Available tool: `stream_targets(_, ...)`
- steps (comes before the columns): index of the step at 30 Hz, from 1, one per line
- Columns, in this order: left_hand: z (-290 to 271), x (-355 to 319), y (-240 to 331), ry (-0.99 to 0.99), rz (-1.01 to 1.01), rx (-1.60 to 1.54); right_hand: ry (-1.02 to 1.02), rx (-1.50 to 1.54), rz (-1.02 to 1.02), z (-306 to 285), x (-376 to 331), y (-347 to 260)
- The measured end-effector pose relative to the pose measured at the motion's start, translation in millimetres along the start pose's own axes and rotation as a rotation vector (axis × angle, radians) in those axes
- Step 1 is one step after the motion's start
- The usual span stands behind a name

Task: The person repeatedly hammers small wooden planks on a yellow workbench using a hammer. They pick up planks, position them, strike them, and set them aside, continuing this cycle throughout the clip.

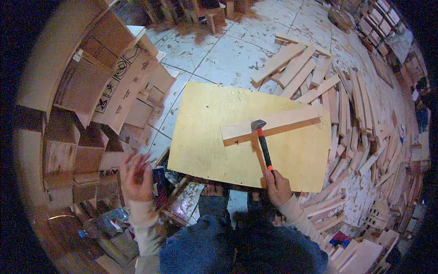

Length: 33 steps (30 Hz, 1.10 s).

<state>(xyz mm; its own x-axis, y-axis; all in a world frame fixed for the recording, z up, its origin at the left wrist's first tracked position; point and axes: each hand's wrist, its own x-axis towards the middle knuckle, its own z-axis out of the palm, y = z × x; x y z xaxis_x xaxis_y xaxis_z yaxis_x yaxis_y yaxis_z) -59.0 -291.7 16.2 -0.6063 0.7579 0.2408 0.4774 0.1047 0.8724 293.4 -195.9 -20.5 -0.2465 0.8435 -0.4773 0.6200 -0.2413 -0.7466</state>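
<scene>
- Hammer [262, 144]: orange-and-black handle, steel head resting on the long wooden slat [273, 124], just where a short slat [258, 157] crosses under it to make a T.
- Right hand [277, 186], the working grip: fist closed round the handle end, head well forward of it, up-frame.
- Left hand [135, 176]: off to the left of the grip, well apart, raised, fingers loosely spread; it looks blurred, can't tell if it pinches anything small.
- Both slats lie on a yellow plywood sheet [205, 132] serving as the counter, directly ahead of the grip.
- To do the strike well, judging by this: land the head flat over the crossing, keep the wrist in line with the handle; the long slat is unheld and could skid.
- Right of the grip: slat pile [351, 114] fanned over the tiled floor [219, 59], some touching the sheet's edge, could crowd the swing.
- Left of the grip: cardboard boxes [114, 86] and wooden crates [64, 150], clear of the hammer.
- Below the grip: the person's knees in blue trousers [237, 246].
</scene>
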Motion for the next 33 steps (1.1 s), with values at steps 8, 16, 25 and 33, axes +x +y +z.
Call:
stream_targets(8,174,22,28,-0.281,0.39,-0.098,0.037,-0.037,0.019,-3,-4,-9)
stream_targets(16,196,15,2,-0.278,0.459,-0.04,0.008,-0.039,-0.099,-18,-13,-32)
stream_targets(25,195,3,0,-0.319,0.196,-0.223,-0.113,-0.183,-0.21,-18,-10,-28)
stream_targets(33,175,18,-17,-0.506,0.091,-0.248,0.018,-0.129,-0.151,-19,-14,-10)
